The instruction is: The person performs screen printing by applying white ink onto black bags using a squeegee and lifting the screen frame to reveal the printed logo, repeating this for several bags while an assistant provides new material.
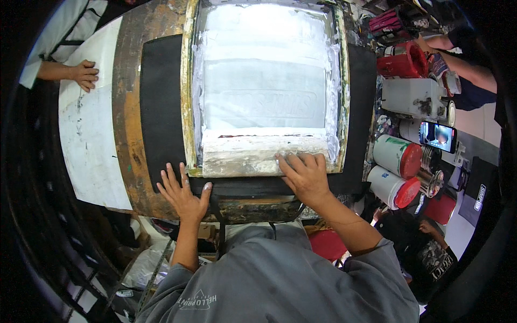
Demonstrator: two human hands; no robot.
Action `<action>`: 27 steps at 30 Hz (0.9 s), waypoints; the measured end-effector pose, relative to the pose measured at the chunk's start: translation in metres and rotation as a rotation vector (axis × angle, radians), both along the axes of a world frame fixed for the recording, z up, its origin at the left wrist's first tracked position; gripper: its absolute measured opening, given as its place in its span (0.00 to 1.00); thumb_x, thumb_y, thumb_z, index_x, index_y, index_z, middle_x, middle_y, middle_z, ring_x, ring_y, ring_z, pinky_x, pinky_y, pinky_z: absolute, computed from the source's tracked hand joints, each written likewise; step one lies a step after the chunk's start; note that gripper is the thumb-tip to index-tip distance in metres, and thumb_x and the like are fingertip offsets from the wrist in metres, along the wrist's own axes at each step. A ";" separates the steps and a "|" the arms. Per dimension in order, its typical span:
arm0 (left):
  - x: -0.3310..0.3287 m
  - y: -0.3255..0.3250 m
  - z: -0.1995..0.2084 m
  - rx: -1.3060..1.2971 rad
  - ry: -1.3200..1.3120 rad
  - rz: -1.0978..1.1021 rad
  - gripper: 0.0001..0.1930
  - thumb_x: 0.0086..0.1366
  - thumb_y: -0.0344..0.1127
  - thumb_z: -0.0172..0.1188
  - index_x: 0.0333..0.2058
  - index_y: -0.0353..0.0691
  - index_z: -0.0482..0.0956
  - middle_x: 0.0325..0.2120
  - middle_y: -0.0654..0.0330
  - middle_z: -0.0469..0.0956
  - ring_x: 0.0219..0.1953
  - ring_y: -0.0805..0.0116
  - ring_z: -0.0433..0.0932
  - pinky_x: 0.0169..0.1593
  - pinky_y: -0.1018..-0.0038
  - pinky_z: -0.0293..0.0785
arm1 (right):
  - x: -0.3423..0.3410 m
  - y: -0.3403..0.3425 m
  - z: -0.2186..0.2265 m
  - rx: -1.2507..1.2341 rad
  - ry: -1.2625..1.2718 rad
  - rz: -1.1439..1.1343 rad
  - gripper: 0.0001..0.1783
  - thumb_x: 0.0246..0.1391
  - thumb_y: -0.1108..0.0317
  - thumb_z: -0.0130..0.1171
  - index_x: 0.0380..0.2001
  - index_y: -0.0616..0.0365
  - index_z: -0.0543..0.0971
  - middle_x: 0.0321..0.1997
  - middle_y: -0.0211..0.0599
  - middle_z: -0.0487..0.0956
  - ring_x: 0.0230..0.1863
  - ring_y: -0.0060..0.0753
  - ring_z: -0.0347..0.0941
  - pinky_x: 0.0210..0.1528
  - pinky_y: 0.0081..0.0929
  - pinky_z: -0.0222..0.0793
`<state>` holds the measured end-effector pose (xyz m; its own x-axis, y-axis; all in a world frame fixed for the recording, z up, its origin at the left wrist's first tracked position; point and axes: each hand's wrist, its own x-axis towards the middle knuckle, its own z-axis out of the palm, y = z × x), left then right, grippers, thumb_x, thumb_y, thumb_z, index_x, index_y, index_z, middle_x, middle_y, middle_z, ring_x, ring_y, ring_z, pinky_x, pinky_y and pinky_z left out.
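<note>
A screen-printing frame (187, 91) with worn, paint-smeared edges lies over black fabric (161, 102) on the table. White ink coats much of its pale mesh (264, 70), where a faint lettered stencil shows. Across the near end of the frame rests a wide, paint-crusted squeegee (242, 156). My right hand (308, 180) is closed on the squeegee's right part, fingers over its top. Beside the frame's near left corner, my left hand (186, 198) presses on the black fabric with its fingers spread. It holds nothing.
A white board (89, 140) lies at the table's left, under another person's hand (85, 75). To the right stand paint tubs with red lids (406, 192), a stained white container (410, 98) and a lit phone (437, 137). More people are at the right.
</note>
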<state>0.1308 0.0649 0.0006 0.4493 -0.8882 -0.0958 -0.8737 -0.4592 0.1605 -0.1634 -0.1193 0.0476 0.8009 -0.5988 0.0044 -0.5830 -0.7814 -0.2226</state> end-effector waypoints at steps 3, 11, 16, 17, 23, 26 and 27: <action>0.001 0.000 -0.004 -0.030 0.029 0.010 0.49 0.59 0.63 0.67 0.74 0.49 0.59 0.76 0.47 0.49 0.77 0.40 0.44 0.73 0.36 0.33 | 0.001 -0.001 0.000 -0.040 -0.016 0.006 0.26 0.52 0.64 0.58 0.57 0.48 0.78 0.46 0.27 0.75 0.44 0.31 0.70 0.44 0.37 0.61; 0.000 -0.005 0.001 -0.042 0.038 0.023 0.49 0.56 0.58 0.71 0.73 0.51 0.61 0.74 0.47 0.52 0.76 0.39 0.46 0.73 0.36 0.37 | 0.001 -0.003 0.000 -0.011 -0.044 0.006 0.25 0.53 0.63 0.59 0.57 0.51 0.78 0.46 0.27 0.76 0.43 0.32 0.69 0.45 0.36 0.61; 0.001 -0.009 0.008 -0.026 0.055 0.022 0.48 0.55 0.57 0.72 0.71 0.51 0.63 0.74 0.49 0.53 0.76 0.40 0.47 0.73 0.36 0.39 | 0.000 -0.022 0.021 0.223 -0.031 0.027 0.36 0.44 0.60 0.73 0.60 0.50 0.78 0.45 0.26 0.77 0.44 0.34 0.69 0.48 0.35 0.62; 0.003 -0.008 0.010 -0.022 0.056 0.023 0.48 0.54 0.57 0.72 0.71 0.51 0.64 0.74 0.49 0.53 0.76 0.40 0.48 0.73 0.36 0.39 | 0.001 -0.025 0.022 0.211 -0.041 0.034 0.35 0.45 0.60 0.73 0.59 0.51 0.78 0.44 0.27 0.76 0.44 0.34 0.69 0.48 0.35 0.62; 0.002 -0.008 0.015 0.017 0.053 0.039 0.48 0.54 0.61 0.72 0.70 0.51 0.65 0.73 0.50 0.54 0.75 0.43 0.50 0.73 0.38 0.40 | 0.013 -0.037 0.041 0.120 0.029 0.017 0.28 0.51 0.60 0.69 0.56 0.52 0.77 0.43 0.29 0.76 0.44 0.35 0.70 0.48 0.36 0.64; 0.005 -0.012 0.024 0.029 0.072 0.054 0.50 0.52 0.63 0.73 0.70 0.49 0.65 0.72 0.49 0.55 0.74 0.44 0.52 0.73 0.38 0.41 | 0.027 -0.057 0.049 0.104 0.024 -0.064 0.23 0.54 0.60 0.67 0.51 0.52 0.77 0.41 0.32 0.76 0.43 0.37 0.72 0.49 0.38 0.65; 0.007 -0.014 0.026 0.006 0.082 0.069 0.52 0.51 0.64 0.73 0.70 0.48 0.64 0.72 0.49 0.56 0.74 0.44 0.53 0.73 0.39 0.42 | 0.032 -0.062 0.049 0.064 0.031 -0.083 0.24 0.53 0.60 0.68 0.52 0.52 0.76 0.41 0.32 0.76 0.42 0.37 0.72 0.48 0.38 0.65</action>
